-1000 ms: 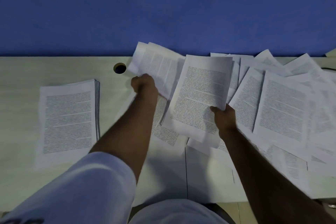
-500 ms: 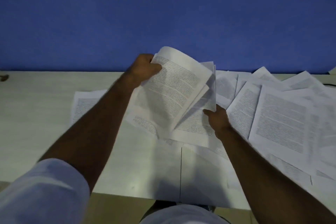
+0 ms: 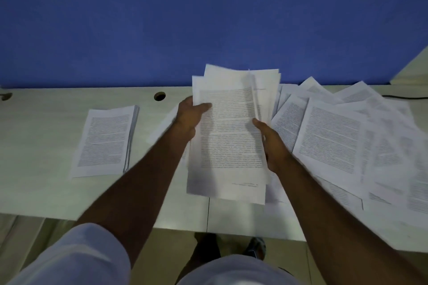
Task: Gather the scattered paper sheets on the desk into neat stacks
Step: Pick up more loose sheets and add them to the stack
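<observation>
A bundle of printed paper sheets [image 3: 229, 132] is held up over the middle of the white desk [image 3: 41, 150]. My left hand [image 3: 188, 118] grips its left edge with the thumb on top. My right hand [image 3: 269, 143] clasps its right edge lower down. The sheets in the bundle are unevenly aligned at the top. A neat stack of sheets [image 3: 105, 141] lies on the desk to the left. Scattered sheets [image 3: 335, 141] overlap each other across the right part of the desk.
A round cable hole [image 3: 159, 96] sits in the desk behind the left hand, another [image 3: 5, 96] at the far left. A blue wall [image 3: 208, 18] stands behind the desk. A dark cable [image 3: 407, 97] runs at the far right. My shoes [image 3: 231, 247] show below the desk's front edge.
Both hands have brought the loose sheets together into one bundle, now held flat between them. The view has shifted, bringing the neat left stack back into sight.
</observation>
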